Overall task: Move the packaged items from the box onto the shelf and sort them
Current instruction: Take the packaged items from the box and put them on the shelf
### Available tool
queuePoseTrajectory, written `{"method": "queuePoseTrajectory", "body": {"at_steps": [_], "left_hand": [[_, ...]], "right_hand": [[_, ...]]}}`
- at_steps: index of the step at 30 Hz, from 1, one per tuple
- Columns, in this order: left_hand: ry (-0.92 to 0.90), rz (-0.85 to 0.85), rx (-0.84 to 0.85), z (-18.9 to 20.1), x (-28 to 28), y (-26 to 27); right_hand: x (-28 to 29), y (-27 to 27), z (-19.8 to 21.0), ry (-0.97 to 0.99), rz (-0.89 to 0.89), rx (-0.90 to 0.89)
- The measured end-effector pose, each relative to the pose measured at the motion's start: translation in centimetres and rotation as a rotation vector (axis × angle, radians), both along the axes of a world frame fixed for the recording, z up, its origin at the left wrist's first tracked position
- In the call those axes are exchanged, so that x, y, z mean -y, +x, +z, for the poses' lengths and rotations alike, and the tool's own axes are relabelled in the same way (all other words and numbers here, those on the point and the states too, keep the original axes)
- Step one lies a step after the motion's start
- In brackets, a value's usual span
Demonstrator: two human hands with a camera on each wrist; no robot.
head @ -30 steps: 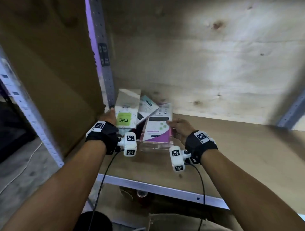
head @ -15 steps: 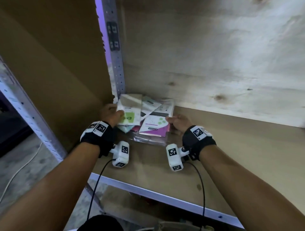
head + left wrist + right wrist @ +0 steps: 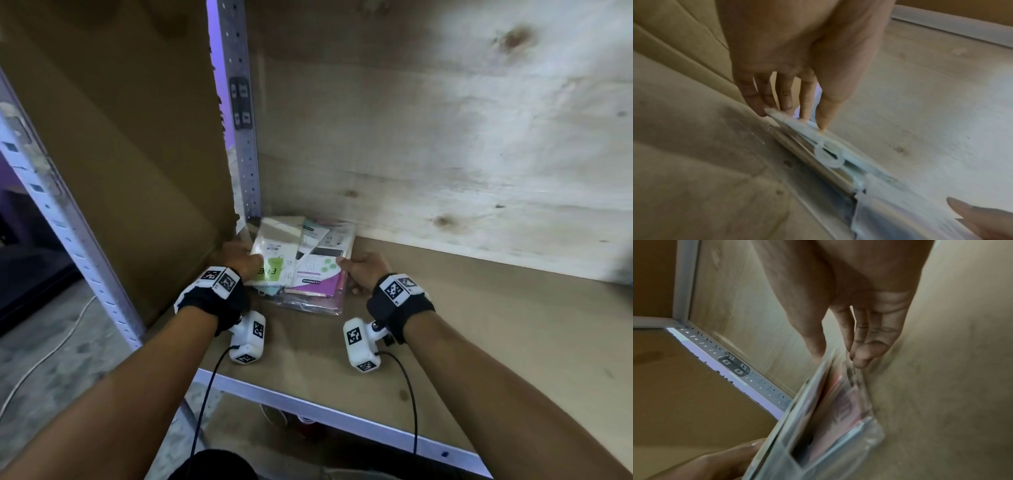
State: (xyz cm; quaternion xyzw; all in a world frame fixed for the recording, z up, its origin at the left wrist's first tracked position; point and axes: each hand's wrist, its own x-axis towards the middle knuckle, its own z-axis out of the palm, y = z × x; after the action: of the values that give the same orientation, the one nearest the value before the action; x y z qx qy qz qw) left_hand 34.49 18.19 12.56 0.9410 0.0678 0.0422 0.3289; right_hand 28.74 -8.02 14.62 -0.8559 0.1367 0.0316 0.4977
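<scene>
A stack of flat packaged items (image 3: pixel 301 270) lies in the back left corner of the wooden shelf (image 3: pixel 479 325). On top are a white pack with a green label (image 3: pixel 274 263) and a white and purple pack (image 3: pixel 318 277); a clear plastic bag (image 3: pixel 308 305) sticks out underneath. My left hand (image 3: pixel 239 258) holds the stack's left edge, thumb on top and fingers (image 3: pixel 764 107) against the edge. My right hand (image 3: pixel 359 270) pinches the right edge, thumb above and fingers (image 3: pixel 865 356) below. In the right wrist view that side of the stack (image 3: pixel 818 418) is tilted up off the board.
A perforated metal upright (image 3: pixel 239 137) stands right behind the stack. A cardboard panel (image 3: pixel 120 171) closes the left side and a plywood wall (image 3: pixel 445 120) the back. The shelf board runs on to the right. A metal rail (image 3: pixel 342 421) edges the front; a cable (image 3: pixel 51 349) lies on the floor.
The stack has gone deeper into the back left corner and lower onto the board. Both hands have stayed at its two edges and moved along with it.
</scene>
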Motion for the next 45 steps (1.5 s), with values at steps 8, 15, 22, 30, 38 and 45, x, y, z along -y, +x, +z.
{"method": "queuePoseTrajectory", "body": {"at_steps": [8,15,22,30,38,45], "left_hand": [[0.154,-0.084,-0.043,5.0,1.0,-5.7],[-0.028,-0.309,0.16,10.1,6.2,-16.8],[-0.036,-0.503,0.126,7.7,9.7,-28.3],[0.072,-0.686,-0.084,0.2,11.1,-36.6],[0.152,-0.776,-0.289,-6.4,15.3,-38.9],[0.201,-0.761,-0.473,-12.7,17.4,-38.0]], "right_hand": [[1.8,-6.9,2.8,0.087,0.165,-0.059],[4.1,-16.3,4.7,0.075,0.195,-0.036],[6.0,-27.9,4.0,0.15,0.158,-0.003],[8.2,-37.0,-1.6,-0.116,0.308,-0.187],[9.7,-38.5,-8.0,-0.214,0.355,-0.328],[10.3,-37.5,-13.8,-0.072,0.245,-0.449]]}}
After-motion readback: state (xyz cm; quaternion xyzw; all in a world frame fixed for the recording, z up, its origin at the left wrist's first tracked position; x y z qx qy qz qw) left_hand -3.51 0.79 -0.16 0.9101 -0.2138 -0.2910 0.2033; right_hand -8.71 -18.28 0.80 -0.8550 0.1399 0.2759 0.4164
